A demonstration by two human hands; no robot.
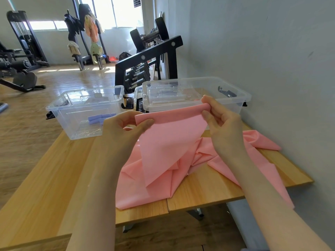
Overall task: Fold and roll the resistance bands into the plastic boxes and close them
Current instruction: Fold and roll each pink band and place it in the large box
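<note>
Bare forearms reach up from the bottom edge over a pale wooden table (54,178) with straight grain and a seam between two boards. Across its right half sprawls a pink resistance band (163,160), thin, matte and smooth, crumpled into soft folds on the wood, with one end trailing off the near right edge. Its upper end is lifted clear of the table and turned over into a narrow flat fold stretched between both hands. Left hand (123,127) pinches the left corner of that fold between thumb and curled fingers; right hand (223,120) pinches the right end the same way, fingers curled round the rolled edge. Behind the fold, at the far right of the table, stands a clear plastic box (233,98), rectangular with rounded corners and black latches, with lids lying in it. To its left, well apart, stands a second clear box (59,113), open, with a rolled purple band (100,118) resting on its floor
</note>
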